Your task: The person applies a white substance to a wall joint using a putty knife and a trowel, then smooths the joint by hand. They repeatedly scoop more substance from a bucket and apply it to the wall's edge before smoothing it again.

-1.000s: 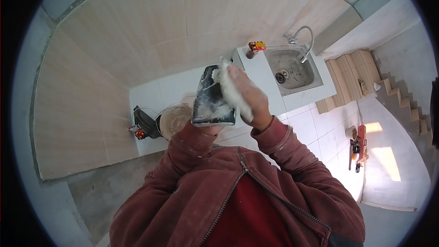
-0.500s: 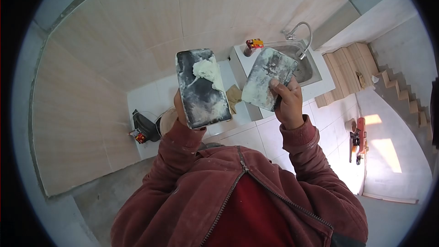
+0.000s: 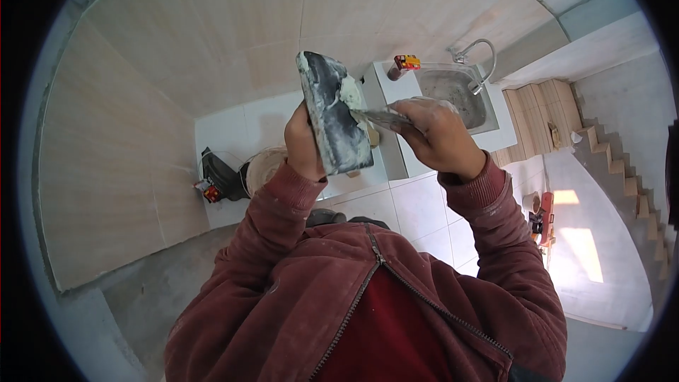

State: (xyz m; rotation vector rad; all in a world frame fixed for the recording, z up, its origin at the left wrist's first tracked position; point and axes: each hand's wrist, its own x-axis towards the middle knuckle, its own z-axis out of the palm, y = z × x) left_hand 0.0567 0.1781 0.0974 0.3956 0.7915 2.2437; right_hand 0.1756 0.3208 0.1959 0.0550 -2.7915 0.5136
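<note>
My left hand (image 3: 304,145) grips a dark rectangular plaster float (image 3: 338,147) from its left side. The float is tilted, its face smeared with white residue. A lump of pale paste (image 3: 349,93) sits on the right part of that face. In my right hand (image 3: 445,134), fingers are closed round a thin flat spreader (image 3: 383,117), seen nearly edge-on and coated in white. The spreader's far edge meets the float at the paste. My left fingers are mostly hidden behind the float.
A metal sink (image 3: 453,102) with a curved faucet (image 3: 488,48) is at the right, a red-and-yellow package (image 3: 404,64) beside it. A whitish bucket (image 3: 266,167) and a black bag (image 3: 225,187) are at lower left. Stairs (image 3: 628,182) rise at far right, beyond red tools (image 3: 546,216).
The spreader has moved left to the float and turned from face-up to nearly edge-on. My left hand has tilted the float and shifted it slightly right and up.
</note>
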